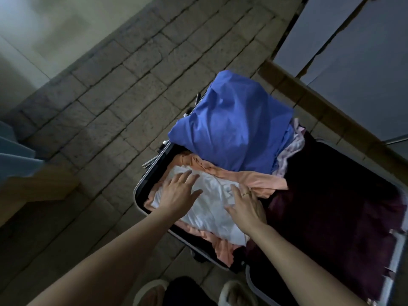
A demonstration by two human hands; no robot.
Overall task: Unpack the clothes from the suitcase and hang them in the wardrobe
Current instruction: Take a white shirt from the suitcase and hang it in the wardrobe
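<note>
From the head camera, my only view, I look down into an open suitcase [141, 184] lying on a stone-tiled floor [110, 102]. The white garment [212, 208] I am after lies on top of the near-left compartment, directly under both hands. Its long axis runs from the upper left, near the suitcase rim, down to the lower right toward the dark maroon half [331, 217]. Neither hand has to travel: both sit on it already, the left toward its upper-left end, the right nearer its middle on the side toward the maroon half.

My left hand [178, 193] lies flat with fingers spread and fairly straight, pressing on the white cloth and holding nothing. My right hand [245, 204], with a ring on one finger, rests palm down on it; its fingertips seem to dig into a fold, but I cannot tell whether they have pinched it.

A peach garment [254, 180] lies beneath the white one and shows around its edges. A blue garment [231, 124] is heaped at the far end, well apart from the hands. I judge the lift calls for gathering the white piece alone, leaving the peach layer behind.
</note>
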